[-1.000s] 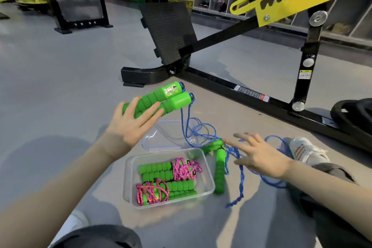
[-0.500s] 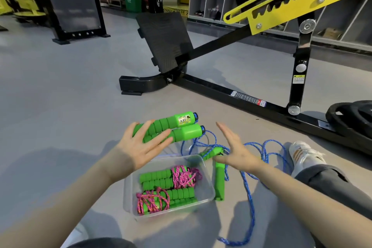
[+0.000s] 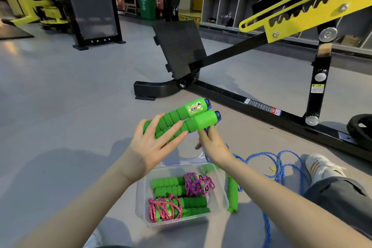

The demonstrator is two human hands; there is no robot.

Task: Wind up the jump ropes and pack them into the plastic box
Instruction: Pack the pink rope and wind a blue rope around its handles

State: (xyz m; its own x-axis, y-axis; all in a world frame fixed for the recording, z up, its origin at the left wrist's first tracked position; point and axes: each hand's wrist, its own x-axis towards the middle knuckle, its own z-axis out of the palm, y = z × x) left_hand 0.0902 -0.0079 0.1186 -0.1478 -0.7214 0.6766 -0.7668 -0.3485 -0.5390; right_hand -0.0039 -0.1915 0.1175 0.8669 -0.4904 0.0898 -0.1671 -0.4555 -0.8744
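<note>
Jump rope: light, foam handles (image 3: pixel 181 119) grippy, blue cord (image 3: pixel 277 159) limp and tangle-prone. Left hand (image 3: pixel 155 147) holds the paired handles above the box (image 3: pixel 141 197). Right hand (image 3: pixel 213 145) at the cord, grip unclear. Best taken by the handles.

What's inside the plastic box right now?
Two wound bundles with green foam handles and pink cord: the far jump rope and the near jump rope. The plastic box floor under them is covered; the right forearm hides its far right corner.
</note>
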